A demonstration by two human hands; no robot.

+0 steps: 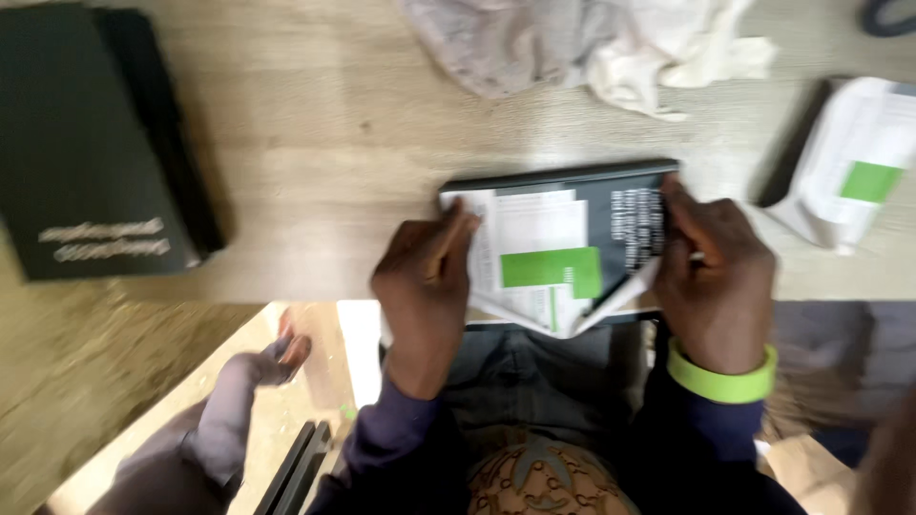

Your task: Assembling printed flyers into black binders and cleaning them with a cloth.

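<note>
both grips clamp: our left hand (425,277) and right hand (716,281) pinch opposite ends of the flat dark box with white-and-green label (558,243), steadying it at the pale wooden counter (315,133) edge

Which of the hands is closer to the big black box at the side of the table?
Left. The left hand grips the left edge of the dark package, on the black box's side. The right hand holds the package's far edge.

Both hands, left hand (423,277) and right hand (714,277), grip a dark box (620,215) on the table (315,143)
</note>
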